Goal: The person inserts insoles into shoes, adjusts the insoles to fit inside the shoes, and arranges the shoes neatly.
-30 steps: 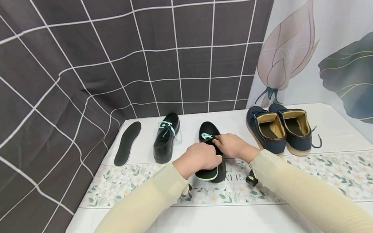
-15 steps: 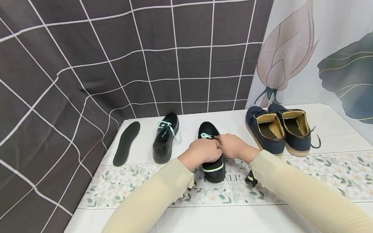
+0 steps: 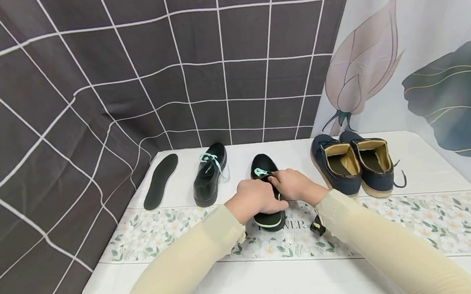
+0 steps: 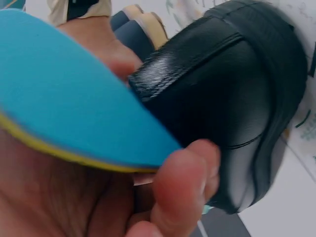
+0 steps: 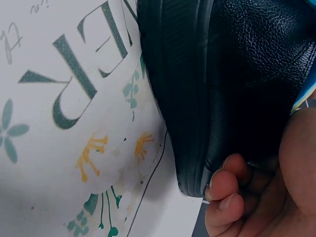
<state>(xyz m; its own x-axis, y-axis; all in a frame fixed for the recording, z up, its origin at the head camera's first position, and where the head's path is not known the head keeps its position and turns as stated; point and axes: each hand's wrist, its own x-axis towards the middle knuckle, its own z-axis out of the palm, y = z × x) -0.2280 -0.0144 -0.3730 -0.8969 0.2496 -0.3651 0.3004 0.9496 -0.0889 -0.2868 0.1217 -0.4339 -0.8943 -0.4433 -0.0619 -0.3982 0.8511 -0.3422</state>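
A black lace-up shoe (image 3: pixel 263 161) with mint laces stands in the middle, toe pointing away. My left hand (image 3: pixel 256 198) holds a black-topped insole (image 3: pixel 268 219) over the shoe's opening, its pale-edged heel end above the shoe's heel. In the left wrist view the insole (image 4: pixel 84 94) shows a blue underside and a yellow edge. How far its front end reaches into the shoe is hidden by my hand. My right hand (image 3: pixel 292 185) grips the shoe's right side near the laces; in the right wrist view its fingers (image 5: pixel 224 185) curl against the upper.
Left of the hands stands a second black shoe (image 3: pixel 210 179) with mint laces. A dark insole (image 3: pixel 160 181) lies at the far left. Two navy shoes (image 3: pixel 351 168) with tan linings stand to the right, a loose lace beside them. A grid-patterned cloth (image 3: pixel 197 85) hangs behind.
The insole's heel end has shifted right, from hanging off the shoe's left side to lying over its heel. My left hand moved toward the right hand, then slightly back. The right hand stays at the shoe.
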